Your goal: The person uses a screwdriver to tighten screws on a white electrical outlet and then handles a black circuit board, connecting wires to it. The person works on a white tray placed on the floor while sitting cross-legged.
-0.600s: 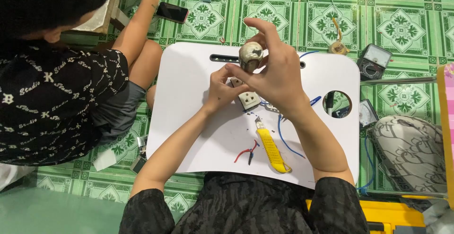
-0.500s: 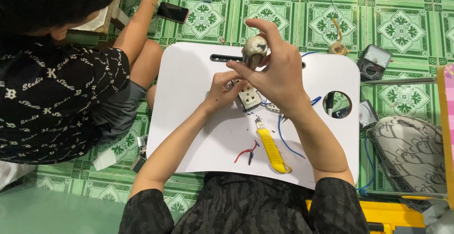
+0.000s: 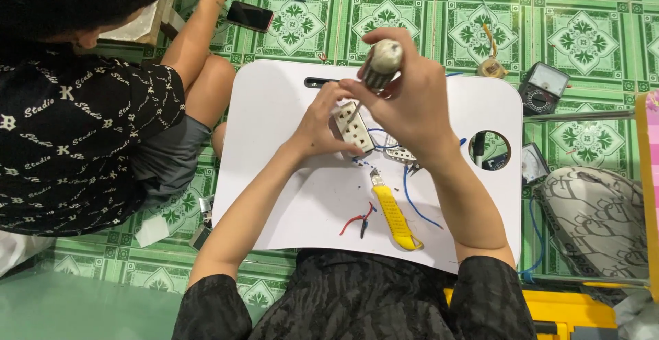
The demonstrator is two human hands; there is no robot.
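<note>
The right hand point(image 3: 412, 103) has its fingers wrapped tight around the pale handle of a screwdriver point(image 3: 376, 72), its shaft angled down onto a white socket plate point(image 3: 355, 128). To drive well, the tip should seat squarely in the screw and the shaft stay in line with it, pressed down firmly. The left hand point(image 3: 319, 127) pinches the plate's edge, steadying it on the white lap desk point(image 3: 274, 141). The plate is rectangular with several dark pin holes, blue wires point(image 3: 412, 199) trailing nearby.

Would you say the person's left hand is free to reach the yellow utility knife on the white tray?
Probably not yet: the left hand is holding the socket block, though the yellow utility knife lies uncovered nearby.
</note>
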